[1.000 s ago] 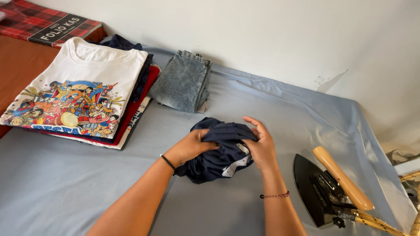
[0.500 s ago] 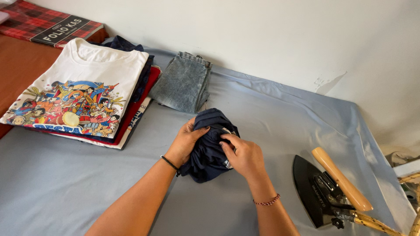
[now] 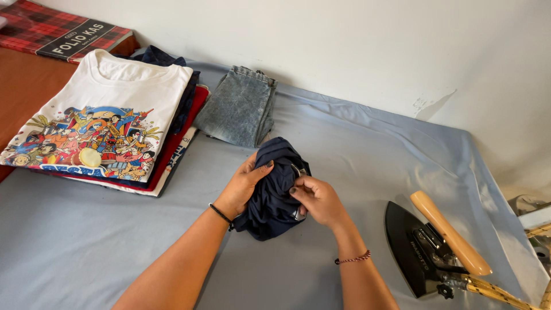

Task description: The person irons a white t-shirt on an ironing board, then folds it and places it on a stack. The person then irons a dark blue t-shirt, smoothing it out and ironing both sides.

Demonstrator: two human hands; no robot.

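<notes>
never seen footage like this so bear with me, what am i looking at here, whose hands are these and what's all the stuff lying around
There is no machine here. One camera sits on a person's head and looks down, so the two bare arms coming up from the bottom edge are that person's own.

The left hand and the right hand both grip a bunched dark navy garment between them, over a surface covered with a pale blue sheet.

To the left lies a stack of folded shirts, the top one white with a colourful cartoon print. Behind the hands is a folded piece of faded grey denim. At the lower right a black clothes iron with a wooden handle rests on the sheet. A red tartan box sits at the top left on a brown wooden top.
</notes>
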